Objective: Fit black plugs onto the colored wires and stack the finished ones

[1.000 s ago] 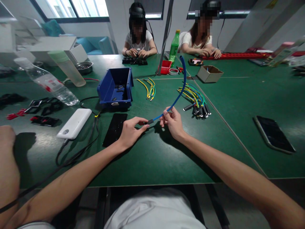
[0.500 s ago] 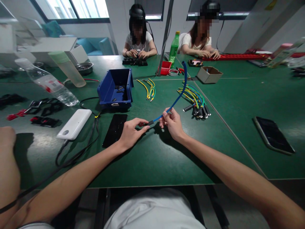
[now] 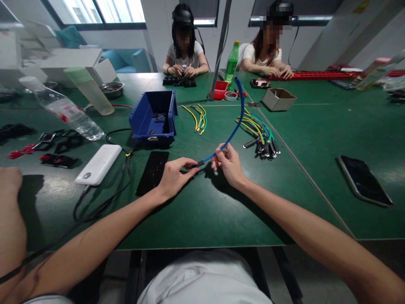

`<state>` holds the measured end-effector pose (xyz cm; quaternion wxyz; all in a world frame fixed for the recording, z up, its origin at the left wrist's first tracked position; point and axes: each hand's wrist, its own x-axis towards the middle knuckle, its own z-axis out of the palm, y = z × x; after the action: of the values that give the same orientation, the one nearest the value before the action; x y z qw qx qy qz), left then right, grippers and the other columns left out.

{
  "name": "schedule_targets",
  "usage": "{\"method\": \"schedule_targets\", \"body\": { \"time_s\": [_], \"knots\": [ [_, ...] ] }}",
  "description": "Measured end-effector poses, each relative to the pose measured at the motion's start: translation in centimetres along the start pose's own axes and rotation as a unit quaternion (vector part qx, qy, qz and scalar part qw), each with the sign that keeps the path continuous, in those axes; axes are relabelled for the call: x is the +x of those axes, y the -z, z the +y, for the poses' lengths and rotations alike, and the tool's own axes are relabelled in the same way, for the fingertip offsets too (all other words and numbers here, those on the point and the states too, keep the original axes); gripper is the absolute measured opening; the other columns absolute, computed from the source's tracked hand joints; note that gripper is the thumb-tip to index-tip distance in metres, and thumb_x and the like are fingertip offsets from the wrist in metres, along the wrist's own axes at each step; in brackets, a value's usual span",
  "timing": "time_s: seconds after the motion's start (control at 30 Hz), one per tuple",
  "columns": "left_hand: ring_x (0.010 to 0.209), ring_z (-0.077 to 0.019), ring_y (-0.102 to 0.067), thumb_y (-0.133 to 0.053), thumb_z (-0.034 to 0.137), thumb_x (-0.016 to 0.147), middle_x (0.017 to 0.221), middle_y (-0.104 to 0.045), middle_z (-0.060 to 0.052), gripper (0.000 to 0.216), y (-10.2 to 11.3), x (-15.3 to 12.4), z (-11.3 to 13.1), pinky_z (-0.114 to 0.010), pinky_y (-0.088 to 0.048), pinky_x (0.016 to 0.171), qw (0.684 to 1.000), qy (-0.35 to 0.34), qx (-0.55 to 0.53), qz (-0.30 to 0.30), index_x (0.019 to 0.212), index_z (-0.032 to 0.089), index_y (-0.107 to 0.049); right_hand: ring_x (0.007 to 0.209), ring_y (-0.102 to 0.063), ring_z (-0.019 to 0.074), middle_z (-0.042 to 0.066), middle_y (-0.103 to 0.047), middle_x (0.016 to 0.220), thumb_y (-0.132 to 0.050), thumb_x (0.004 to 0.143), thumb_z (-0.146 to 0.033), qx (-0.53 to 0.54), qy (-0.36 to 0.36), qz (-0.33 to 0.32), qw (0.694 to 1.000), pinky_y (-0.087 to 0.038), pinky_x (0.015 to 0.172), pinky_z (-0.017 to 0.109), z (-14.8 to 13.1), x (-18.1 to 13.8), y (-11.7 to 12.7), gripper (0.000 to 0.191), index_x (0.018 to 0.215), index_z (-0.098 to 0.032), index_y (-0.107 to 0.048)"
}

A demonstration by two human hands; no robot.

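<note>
A blue cable (image 3: 241,110) curves up from between my hands, its free end pointing toward the far side. At its near end is a short black sleeve (image 3: 200,163). My left hand (image 3: 177,174) pinches this sleeve between thumb and fingertips. My right hand (image 3: 230,164) grips the blue cable a little farther along, thumb against fingers. To the right behind it lies a bundle of cables (image 3: 261,131), yellow, green and blue, with black sleeves and ring terminals. Several yellow and green wires (image 3: 199,120) lie beyond my hands.
A blue bin (image 3: 153,118) holds small black pieces. Left of my hands are a black phone (image 3: 152,173), a white power bank (image 3: 98,164) with cords, and bottles. Another phone (image 3: 363,179) lies at right. Two people sit across the table (image 3: 202,219); a person's arm is at far left.
The upper, free end of the blue cable has swung left and bends more. Both hands stay in nearly the same place with the same grips.
</note>
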<state>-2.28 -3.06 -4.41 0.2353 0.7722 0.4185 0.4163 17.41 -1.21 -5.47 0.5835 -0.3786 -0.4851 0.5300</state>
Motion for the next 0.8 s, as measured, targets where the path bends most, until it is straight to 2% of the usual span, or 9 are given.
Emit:
{"method": "schedule_targets", "body": {
  "time_s": [0.2, 0.8],
  "knots": [
    [0.071, -0.0149, -0.066, -0.070, 0.027, 0.082, 0.084, -0.073, -0.004, 0.015, 0.05, -0.01, 0.03, -0.026, -0.053, 0.069, 1.000, -0.002, 0.001, -0.004, 0.092, 0.016, -0.071, 0.043, -0.056, 0.0095, -0.007, -0.060, 0.059, -0.064, 0.082, -0.050, 0.000, -0.004, -0.003, 1.000, -0.045, 0.041, 0.019, 0.13, 0.04, 0.05, 0.035, 0.089, -0.024, -0.042],
    [0.073, -0.0154, -0.067, -0.070, 0.025, 0.082, 0.086, -0.074, -0.004, 0.014, -0.05, -0.08, -0.21, -0.026, -0.051, 0.067, 1.000, -0.011, 0.015, -0.012, 0.092, 0.016, -0.072, 0.042, -0.052, 0.0087, -0.009, -0.054, 0.058, -0.052, 0.089, -0.049, -0.080, 0.003, -0.028, 0.996, -0.042, 0.041, 0.020, 0.75, 0.27, 0.43, 0.027, 0.093, -0.025, -0.041]
  ]
}}
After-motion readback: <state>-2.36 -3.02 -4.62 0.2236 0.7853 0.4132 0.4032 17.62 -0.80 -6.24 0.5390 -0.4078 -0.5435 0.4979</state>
